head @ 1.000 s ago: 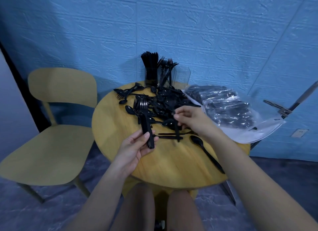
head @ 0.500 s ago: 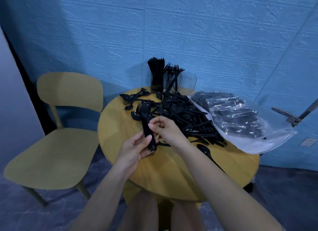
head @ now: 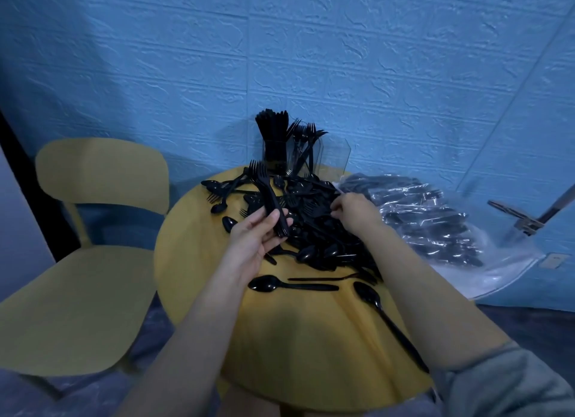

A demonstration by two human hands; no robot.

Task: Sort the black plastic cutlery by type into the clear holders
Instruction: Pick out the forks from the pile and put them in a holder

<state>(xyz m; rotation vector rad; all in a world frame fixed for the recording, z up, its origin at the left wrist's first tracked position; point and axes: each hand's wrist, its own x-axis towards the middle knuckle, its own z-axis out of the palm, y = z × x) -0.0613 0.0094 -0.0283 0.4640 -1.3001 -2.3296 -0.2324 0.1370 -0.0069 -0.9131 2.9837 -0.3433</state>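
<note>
A heap of black plastic cutlery point(head: 314, 227) covers the far half of the round yellow table point(head: 298, 348). My left hand point(head: 258, 233) grips a bundle of black forks point(head: 267, 195), tines pointing away from me. My right hand point(head: 351, 211) reaches into the far right side of the heap, fingers bent down among the pieces; what they hold is hidden. Clear holders point(head: 334, 153) stand at the table's back edge, one packed with black knives point(head: 272, 136), one with forks point(head: 306, 143). Two loose spoons point(head: 292, 285) lie near me.
A clear plastic bag of wrapped black cutlery point(head: 429, 223) lies at the table's right edge. A yellow chair point(head: 77, 279) stands to the left. A blue textured wall is close behind the table. A metal stand point(head: 522, 220) is at the far right.
My right hand left the fork bundle and moved away to the far right of the heap. My left hand lifted the bundle slightly farther from me. The camera moved closer.
</note>
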